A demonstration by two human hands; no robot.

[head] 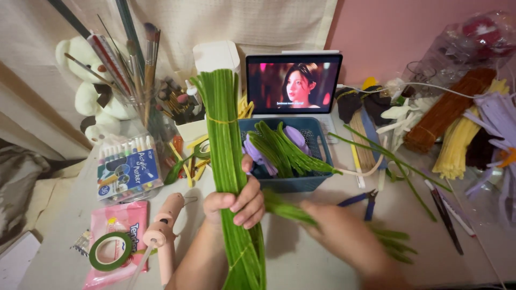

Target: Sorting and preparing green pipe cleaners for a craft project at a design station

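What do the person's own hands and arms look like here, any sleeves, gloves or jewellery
Both are bare: the left hand and right hand wear no gloves, and no rings or watch show. No sleeves reach the visible forearms. The right hand is motion-blurred, so fine detail there cannot be told.

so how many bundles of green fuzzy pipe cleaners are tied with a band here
1 for sure: the tall bundle of green fuzzy pipe cleaners gripped upright by the left hand. Loose green ones lie in the blue plastic basket and under the blurred right hand; any ties there are hidden.
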